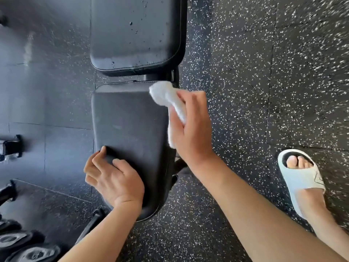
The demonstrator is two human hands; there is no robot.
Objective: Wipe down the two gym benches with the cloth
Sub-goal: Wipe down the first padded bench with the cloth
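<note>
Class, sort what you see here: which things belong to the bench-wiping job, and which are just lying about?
Belongs to the job:
white cloth
near bench pad
far bench pad with droplets
right hand
left hand

Just lying about:
dumbbells
speckled floor
white slide sandal

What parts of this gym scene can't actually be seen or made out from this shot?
- Far pad: its far end is cut off by the top edge of the head view.
- Cloth: its lower part is hidden behind the right hand.
- Bench frame and legs: mostly hidden under the near pad.
- Dumbbells: cut off by the left edge.
- A second bench: not in view.
</note>
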